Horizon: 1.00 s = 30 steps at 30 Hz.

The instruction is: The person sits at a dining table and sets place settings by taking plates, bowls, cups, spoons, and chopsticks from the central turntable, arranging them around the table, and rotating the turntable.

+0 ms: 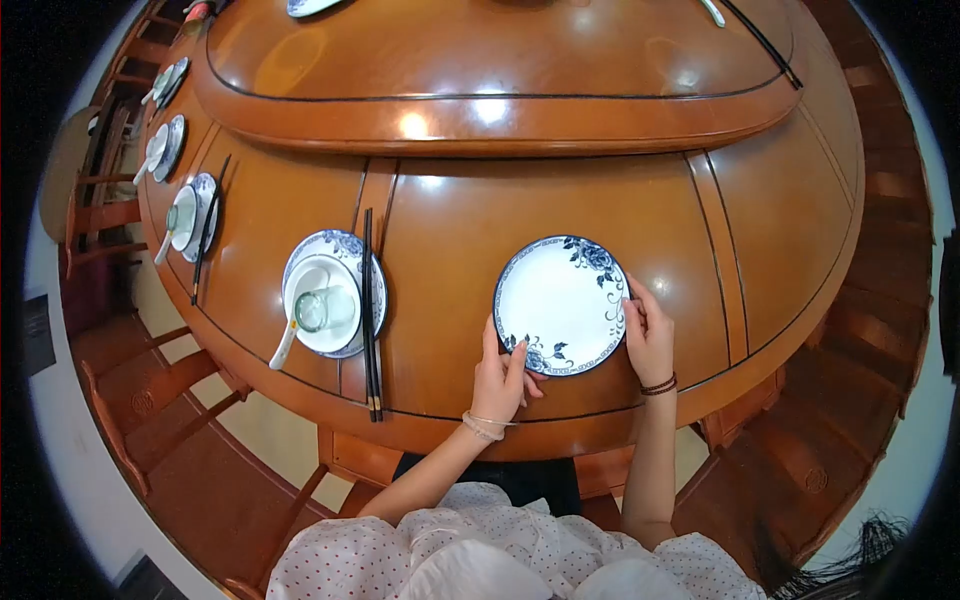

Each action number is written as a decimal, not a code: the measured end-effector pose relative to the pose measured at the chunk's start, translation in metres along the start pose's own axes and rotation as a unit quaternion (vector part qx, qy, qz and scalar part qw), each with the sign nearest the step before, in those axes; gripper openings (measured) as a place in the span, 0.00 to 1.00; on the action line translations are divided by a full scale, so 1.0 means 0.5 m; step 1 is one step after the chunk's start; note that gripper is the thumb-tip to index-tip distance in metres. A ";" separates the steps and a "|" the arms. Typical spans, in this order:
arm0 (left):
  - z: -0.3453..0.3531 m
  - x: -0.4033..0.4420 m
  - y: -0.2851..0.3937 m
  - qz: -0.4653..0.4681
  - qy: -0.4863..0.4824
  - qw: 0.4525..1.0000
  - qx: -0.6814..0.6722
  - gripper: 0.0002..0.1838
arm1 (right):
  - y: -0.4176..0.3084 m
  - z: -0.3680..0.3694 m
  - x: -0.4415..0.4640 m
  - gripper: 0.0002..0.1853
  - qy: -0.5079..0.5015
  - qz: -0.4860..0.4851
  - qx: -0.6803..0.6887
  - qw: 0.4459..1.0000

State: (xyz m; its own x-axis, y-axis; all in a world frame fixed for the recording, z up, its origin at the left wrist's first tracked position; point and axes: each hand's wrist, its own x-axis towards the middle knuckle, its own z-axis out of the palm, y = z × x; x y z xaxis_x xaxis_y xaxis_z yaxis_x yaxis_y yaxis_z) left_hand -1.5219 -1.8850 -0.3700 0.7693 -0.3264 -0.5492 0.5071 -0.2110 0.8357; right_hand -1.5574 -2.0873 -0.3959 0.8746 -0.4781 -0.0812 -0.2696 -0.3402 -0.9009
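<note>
A round white plate (560, 305) with blue flowers and a blue patterned rim is at the front of the wooden table, between my two hands. My left hand (500, 382) grips its lower left edge, thumb on top and fingers beneath. On the right edge, my right hand (650, 328) holds the rim with its thumb over the top. Whether the plate rests on the table or is slightly raised, I cannot tell. Left of it is a place setting: a flowered plate (376, 290), a white bowl (345, 322), a glass (312, 310), a white spoon (283, 347) and black chopsticks (371, 330).
A raised round turntable (500, 60) fills the table's middle, with chopsticks (765, 45) and a spoon end (713, 12) on it. More place settings, one with a bowl (182, 218), line the left edge. Wooden chairs (165, 400) surround the table (450, 240).
</note>
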 end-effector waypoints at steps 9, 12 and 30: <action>-0.087 0.034 0.138 0.153 0.114 0.954 0.233 0.33 | -0.012 -0.041 0.031 0.14 0.024 0.088 0.011 0.996; -0.068 0.089 0.225 0.210 0.162 0.945 0.192 0.25 | -0.046 -0.047 0.096 0.13 0.080 0.046 0.027 0.995; 0.031 0.680 0.622 0.182 0.207 0.961 0.023 0.17 | -0.106 -0.061 0.564 0.14 -0.128 -0.132 0.146 0.972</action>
State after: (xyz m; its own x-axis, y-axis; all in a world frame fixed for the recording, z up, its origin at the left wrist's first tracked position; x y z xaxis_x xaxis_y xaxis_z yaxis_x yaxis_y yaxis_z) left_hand -1.1086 -2.0760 -0.2966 0.9861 0.0066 -0.1658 0.1639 -0.1953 0.9670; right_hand -1.3089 -2.2288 -0.3578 0.9797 -0.1748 0.0983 0.0699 -0.1613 -0.9844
